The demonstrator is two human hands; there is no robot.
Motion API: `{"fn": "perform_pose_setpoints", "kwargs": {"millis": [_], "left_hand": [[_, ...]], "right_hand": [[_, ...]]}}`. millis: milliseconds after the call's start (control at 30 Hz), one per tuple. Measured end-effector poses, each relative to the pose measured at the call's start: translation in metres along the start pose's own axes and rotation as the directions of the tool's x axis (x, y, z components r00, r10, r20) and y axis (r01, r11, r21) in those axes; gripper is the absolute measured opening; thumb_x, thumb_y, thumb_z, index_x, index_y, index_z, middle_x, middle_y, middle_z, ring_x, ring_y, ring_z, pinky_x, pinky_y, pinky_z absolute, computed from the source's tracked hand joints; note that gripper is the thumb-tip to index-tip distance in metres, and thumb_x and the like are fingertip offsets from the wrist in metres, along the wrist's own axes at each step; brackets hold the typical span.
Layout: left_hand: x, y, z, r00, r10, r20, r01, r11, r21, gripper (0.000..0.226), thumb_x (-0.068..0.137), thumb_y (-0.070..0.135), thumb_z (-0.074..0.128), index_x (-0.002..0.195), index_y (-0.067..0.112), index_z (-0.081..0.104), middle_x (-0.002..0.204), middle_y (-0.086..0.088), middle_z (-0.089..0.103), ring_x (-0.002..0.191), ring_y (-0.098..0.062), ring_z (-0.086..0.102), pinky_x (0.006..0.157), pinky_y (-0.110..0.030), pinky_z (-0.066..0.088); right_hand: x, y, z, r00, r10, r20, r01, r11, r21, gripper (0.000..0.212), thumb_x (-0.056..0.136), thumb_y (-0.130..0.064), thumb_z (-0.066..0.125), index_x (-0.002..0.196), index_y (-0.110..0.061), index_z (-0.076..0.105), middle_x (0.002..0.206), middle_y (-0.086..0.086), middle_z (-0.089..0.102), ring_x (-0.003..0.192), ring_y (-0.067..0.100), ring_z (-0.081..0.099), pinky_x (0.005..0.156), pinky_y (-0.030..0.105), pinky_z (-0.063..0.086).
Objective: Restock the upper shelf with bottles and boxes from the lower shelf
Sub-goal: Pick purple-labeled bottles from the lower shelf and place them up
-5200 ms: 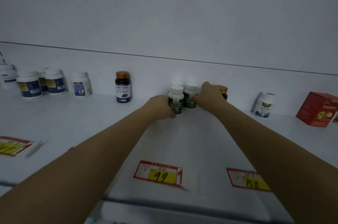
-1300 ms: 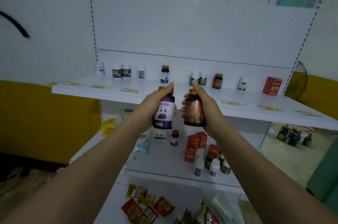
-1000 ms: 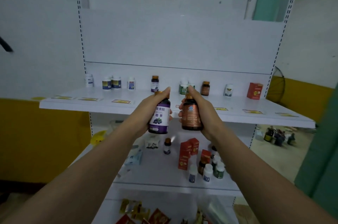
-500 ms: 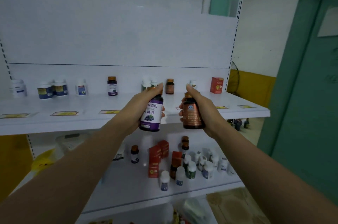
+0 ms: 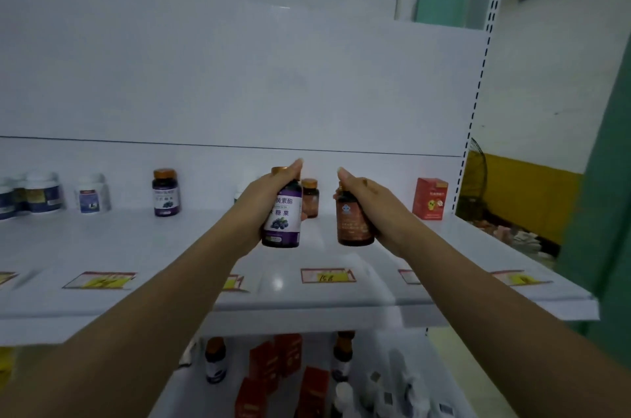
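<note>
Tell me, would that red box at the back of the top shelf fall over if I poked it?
Probably, if poked near its top: the red cardboard box stands upright on the white upper shelf, taller than it is wide. It looks light, so a low push might just slide it. Its flat sides mean it should not roll.

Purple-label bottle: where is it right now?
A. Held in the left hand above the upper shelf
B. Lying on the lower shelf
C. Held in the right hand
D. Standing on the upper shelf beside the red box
A. The left hand grips the purple-label bottle in the air over the upper shelf, while the right hand holds the amber bottle.
</note>
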State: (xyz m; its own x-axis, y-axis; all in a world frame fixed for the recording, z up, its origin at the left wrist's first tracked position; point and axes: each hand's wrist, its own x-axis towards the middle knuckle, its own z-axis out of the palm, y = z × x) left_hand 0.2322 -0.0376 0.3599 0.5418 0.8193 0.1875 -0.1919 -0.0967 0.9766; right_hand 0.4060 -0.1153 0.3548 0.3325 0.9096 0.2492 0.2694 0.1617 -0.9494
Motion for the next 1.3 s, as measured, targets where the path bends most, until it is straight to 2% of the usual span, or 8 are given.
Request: {"fn": "perform_pose_setpoints", "kwargs": {"millis": [200,367,533,633,800,933,1133,1300], "left_hand": [[0.058,-0.010,0.000,0.998,-0.029,-0.062,0.033,0.997,0.066,0.039,0.077,0.055,0.065,0.084,0.018,0.056,0.074,-0.007,0.064,0.074,-0.026,0.061,0.093,-0.050,0.050],[0.098,-0.019,-0.009,0.997,-0.041,-0.059,0.047,0.993,0.111,0.038,0.076,0.056,0.064,0.083,0.019,0.058,0.075,-0.006,0.066,0.076,-0.025,0.063,0.090,-0.050,0.052],[0.125,-0.028,-0.023,0.998,-0.054,-0.016,0.055,0.991,0.120,0.040,0.071,0.058,0.068,0.083,0.021,0.060,0.068,-0.002,0.068,0.071,-0.022,0.065,0.087,-0.047,0.054],[0.136,-0.030,-0.030,0.999,-0.052,0.001,0.051,0.991,0.123,0.039,0.071,0.058,0.069,0.083,0.022,0.060,0.067,-0.001,0.069,0.065,-0.019,0.067,0.083,-0.045,0.056],[0.148,-0.036,-0.038,0.999,-0.050,-0.004,0.050,0.991,0.121,0.037,0.069,0.059,0.069,0.081,0.025,0.061,0.069,0.000,0.067,0.071,-0.021,0.065,0.082,-0.044,0.054],[0.155,-0.041,-0.039,0.998,-0.049,-0.029,0.052,0.989,0.141,0.036,0.072,0.058,0.067,0.081,0.024,0.059,0.072,-0.001,0.066,0.076,-0.023,0.063,0.087,-0.046,0.053],[0.162,-0.044,-0.038,0.999,-0.048,-0.021,0.050,0.989,0.139,0.038,0.073,0.058,0.066,0.085,0.023,0.059,0.070,0.000,0.067,0.074,-0.022,0.064,0.086,-0.046,0.054],[0.166,-0.047,-0.037,0.998,-0.057,-0.026,0.060,0.990,0.127,0.038,0.073,0.057,0.066,0.085,0.022,0.059,0.066,0.001,0.069,0.069,-0.020,0.066,0.080,-0.042,0.056]], "right_hand": [[0.069,0.023,-0.008,0.999,0.016,0.048,-0.011,0.995,-0.098,0.045,0.077,-0.054,0.066,0.104,-0.018,0.064,0.103,-0.001,0.067,0.094,0.014,0.063,0.084,0.030,0.051],[0.118,0.041,-0.009,0.999,0.032,-0.028,-0.036,0.990,-0.138,0.031,0.074,-0.035,0.076,0.098,-0.018,0.067,0.100,-0.001,0.068,0.095,0.016,0.063,0.079,0.028,0.050],[0.160,0.060,-0.003,0.995,0.047,-0.093,-0.068,0.968,-0.241,0.030,0.073,-0.038,0.077,0.094,-0.019,0.066,0.097,0.000,0.066,0.092,0.018,0.061,0.076,0.028,0.046],[0.182,0.070,0.000,0.993,0.043,-0.114,-0.076,0.951,-0.300,0.022,0.073,-0.035,0.077,0.083,-0.019,0.065,0.088,-0.001,0.065,0.078,0.012,0.059,0.065,0.022,0.046],[0.206,0.088,0.001,0.977,0.037,-0.210,-0.111,0.930,-0.350,0.043,0.074,-0.034,0.077,0.105,-0.007,0.065,0.099,0.007,0.066,0.085,0.020,0.060,0.060,0.025,0.047],[0.219,0.095,0.002,0.970,0.029,-0.240,-0.116,0.928,-0.354,0.045,0.070,-0.039,0.079,0.099,-0.010,0.061,0.098,0.005,0.065,0.091,0.022,0.061,0.075,0.034,0.051],[0.226,0.100,0.001,0.967,-0.005,-0.255,-0.098,0.916,-0.389,0.047,0.069,-0.043,0.079,0.094,-0.015,0.051,0.093,0.002,0.056,0.085,0.019,0.053,0.057,0.026,0.039],[0.228,0.100,0.001,0.967,-0.008,-0.255,-0.096,0.916,-0.391,0.057,0.068,-0.043,0.079,0.103,-0.015,0.044,0.099,0.002,0.051,0.087,0.018,0.049,0.058,0.027,0.039]]}}
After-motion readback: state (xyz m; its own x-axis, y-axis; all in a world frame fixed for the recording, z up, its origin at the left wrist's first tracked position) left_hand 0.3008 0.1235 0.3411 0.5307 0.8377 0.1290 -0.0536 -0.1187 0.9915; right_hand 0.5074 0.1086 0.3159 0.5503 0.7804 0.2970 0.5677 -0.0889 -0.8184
